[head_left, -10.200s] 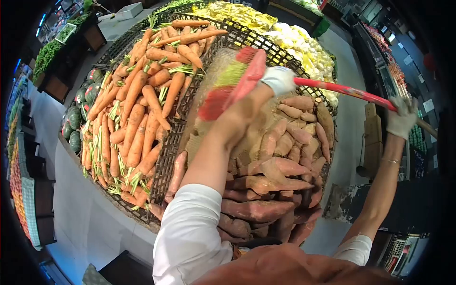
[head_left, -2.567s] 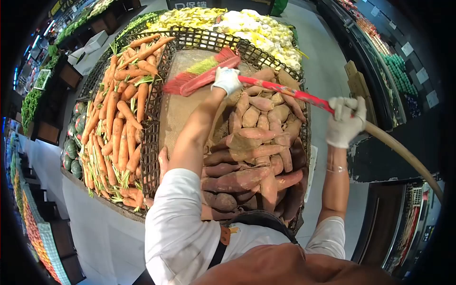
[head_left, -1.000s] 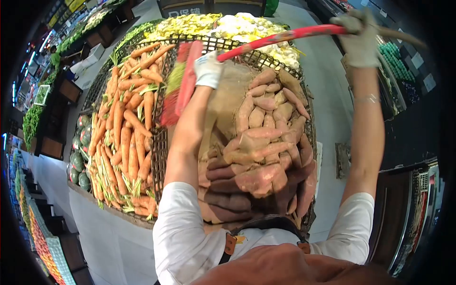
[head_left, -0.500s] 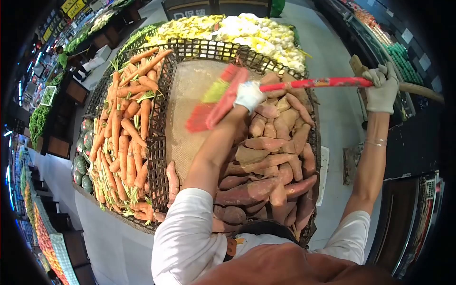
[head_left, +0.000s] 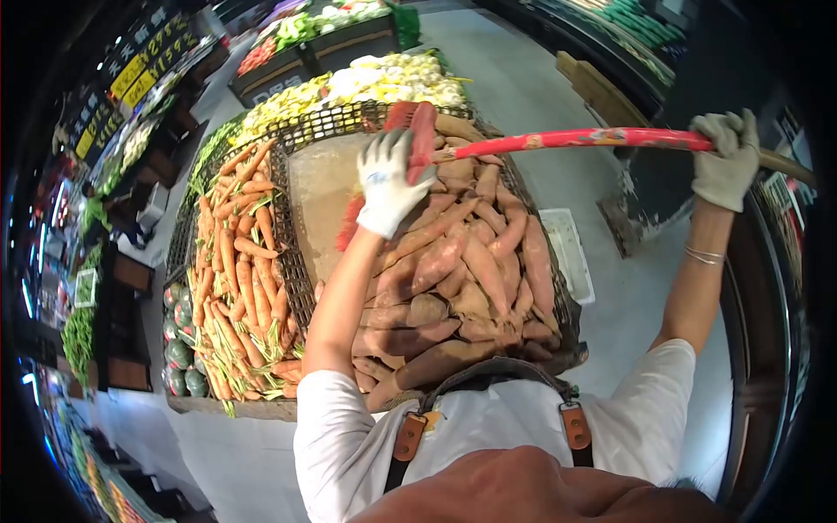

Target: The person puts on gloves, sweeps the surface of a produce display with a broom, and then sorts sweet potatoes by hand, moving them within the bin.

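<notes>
A broom with a red head [head_left: 423,135] and a long red handle [head_left: 575,138] lies across the upper part of the sweet potatoes [head_left: 453,257]. My left hand [head_left: 385,181], in a white glove, is open over the back of the broom head, its fingers stretched out and its thumb apart, close to the handle's lower end. Further right, my gloved right hand [head_left: 725,157] is closed round the handle near its bare wooden end. Red bristles show on both sides of my left hand, over the bare mat [head_left: 318,196] beside the sweet potatoes.
Carrots [head_left: 240,270] fill the left section behind a black mesh divider [head_left: 292,235]. Garlic and yellow produce [head_left: 384,83] lie behind the far mesh edge. Watermelons [head_left: 179,353] are at the left. A white tray [head_left: 567,253] is at the right. A person [head_left: 94,213] stands far left.
My left hand has let go of the handle and opened over the broom head. The view has shifted, and the bristles are now nearer the sweet potatoes. My right hand still holds the handle.
</notes>
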Available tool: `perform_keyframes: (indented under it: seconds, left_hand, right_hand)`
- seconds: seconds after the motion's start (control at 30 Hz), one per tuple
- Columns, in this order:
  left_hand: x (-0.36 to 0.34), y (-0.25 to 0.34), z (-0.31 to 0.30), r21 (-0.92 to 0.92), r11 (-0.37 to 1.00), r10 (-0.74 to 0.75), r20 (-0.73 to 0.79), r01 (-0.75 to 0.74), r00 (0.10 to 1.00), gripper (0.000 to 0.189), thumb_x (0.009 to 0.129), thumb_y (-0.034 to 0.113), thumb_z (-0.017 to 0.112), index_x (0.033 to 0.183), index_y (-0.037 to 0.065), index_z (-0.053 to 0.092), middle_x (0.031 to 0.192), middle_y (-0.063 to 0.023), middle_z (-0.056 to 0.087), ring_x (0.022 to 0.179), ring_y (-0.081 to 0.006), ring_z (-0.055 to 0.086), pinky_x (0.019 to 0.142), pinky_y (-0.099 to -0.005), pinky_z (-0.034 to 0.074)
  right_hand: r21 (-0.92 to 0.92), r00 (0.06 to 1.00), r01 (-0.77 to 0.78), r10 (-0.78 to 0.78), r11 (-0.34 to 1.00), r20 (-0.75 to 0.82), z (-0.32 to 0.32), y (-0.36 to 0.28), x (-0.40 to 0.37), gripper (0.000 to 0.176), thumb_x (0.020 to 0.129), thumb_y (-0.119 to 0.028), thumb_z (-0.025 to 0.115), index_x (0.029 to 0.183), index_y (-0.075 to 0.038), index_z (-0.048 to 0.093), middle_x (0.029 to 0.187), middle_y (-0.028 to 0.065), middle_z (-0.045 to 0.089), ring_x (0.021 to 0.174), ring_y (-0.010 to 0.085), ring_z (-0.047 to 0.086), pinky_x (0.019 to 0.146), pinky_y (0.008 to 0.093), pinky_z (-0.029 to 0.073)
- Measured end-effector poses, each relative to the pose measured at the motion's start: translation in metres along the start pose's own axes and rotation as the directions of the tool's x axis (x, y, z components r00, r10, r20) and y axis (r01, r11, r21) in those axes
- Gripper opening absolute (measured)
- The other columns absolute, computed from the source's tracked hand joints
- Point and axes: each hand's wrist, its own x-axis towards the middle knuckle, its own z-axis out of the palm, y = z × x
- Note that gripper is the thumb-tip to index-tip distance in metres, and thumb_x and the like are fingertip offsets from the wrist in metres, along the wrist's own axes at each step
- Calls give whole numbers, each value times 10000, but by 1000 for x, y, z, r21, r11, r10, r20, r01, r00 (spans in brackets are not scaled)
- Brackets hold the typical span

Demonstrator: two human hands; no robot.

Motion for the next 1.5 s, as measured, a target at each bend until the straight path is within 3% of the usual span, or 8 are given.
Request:
perform_keyframes:
  seconds: [0.47, 0.6, 0.7, 0.8, 0.83, 1.1, 1.27, 1.5]
  left_hand:
    - [-101, 132, 25, -188, 971, 229, 554, -148, 801, 679, 772, 481, 634, 1325, 106, 512, 1379, -140, 474, 1314, -360, 378, 1095, -544, 237]
    - [-122, 168, 43, -231, 954, 299, 659, -193, 690, 719, 774, 519, 610, 1336, 85, 498, 1404, -150, 455, 1331, -360, 364, 1097, -559, 223]
    - [-129, 196, 48, -234, 951, 310, 718, -203, 624, 745, 771, 531, 605, 1340, 63, 493, 1408, -168, 459, 1333, -365, 369, 1095, -565, 221]
    - [-133, 233, 54, -167, 969, 240, 809, -181, 536, 807, 766, 565, 613, 1390, 80, 452, 1444, -171, 427, 1366, -348, 338, 1130, -519, 188]
    - [-133, 248, 57, -160, 974, 222, 823, -161, 522, 807, 763, 567, 618, 1382, 74, 462, 1442, -173, 428, 1365, -352, 338, 1132, -519, 184]
    - [-177, 359, 125, 148, 985, -170, 820, 85, 546, 861, 777, 600, 615, 1426, 75, 405, 1505, -136, 358, 1409, -331, 284, 1130, -614, 114]
    - [-208, 376, 144, 175, 984, -125, 648, 12, 751, 581, 829, 429, 588, 1296, 84, 560, 1482, -133, 397, 1413, -343, 279, 1118, -669, 60]
    - [-204, 379, 142, 189, 982, -129, 643, 7, 755, 567, 807, 413, 605, 1269, 86, 575, 1447, -146, 431, 1392, -350, 311, 1129, -665, 28]
  right_hand:
    - [-535, 847, 507, -506, 676, 163, 10, -273, -222, 172, 912, -157, 422, 828, -21, 485, 749, 91, 487, 678, 220, 460, 785, 398, 399]
    - [-931, 569, 333, -757, -146, 322, 32, -214, -224, 106, 870, -3, 506, 966, 14, 546, 775, 65, 563, 736, 199, 587, 754, 354, 492]
    - [-691, 708, -196, -588, -696, 392, -3, -228, -236, 405, 855, 110, 559, 1248, 16, 542, 1029, 89, 631, 877, 161, 643, 796, 281, 560]
    - [-997, 759, -34, -651, -65, 17, -56, -228, -225, 213, 935, -164, 627, 1066, 1, 657, 826, 56, 637, 661, 117, 600, 575, 242, 494]
    - [-968, 726, -249, -658, 19, -200, -75, -229, -219, 301, 935, -318, 630, 875, -28, 682, 600, 17, 562, 504, 93, 515, 482, 229, 384]
    - [-768, 574, -640, -643, 33, -506, -314, -265, -291, 453, 883, -434, 664, 748, -1, 662, 553, 15, 497, 479, 106, 454, 461, 303, 370]
    - [-796, 433, -600, -806, 78, -405, -374, -347, -344, 391, 944, -330, 611, 817, 31, 693, 571, 48, 565, 456, 105, 438, 423, 298, 359]
    - [-762, 328, -632, -841, 142, -429, -381, -413, -339, 491, 967, -424, 572, 759, 18, 618, 530, 15, 441, 465, 83, 382, 416, 245, 282]
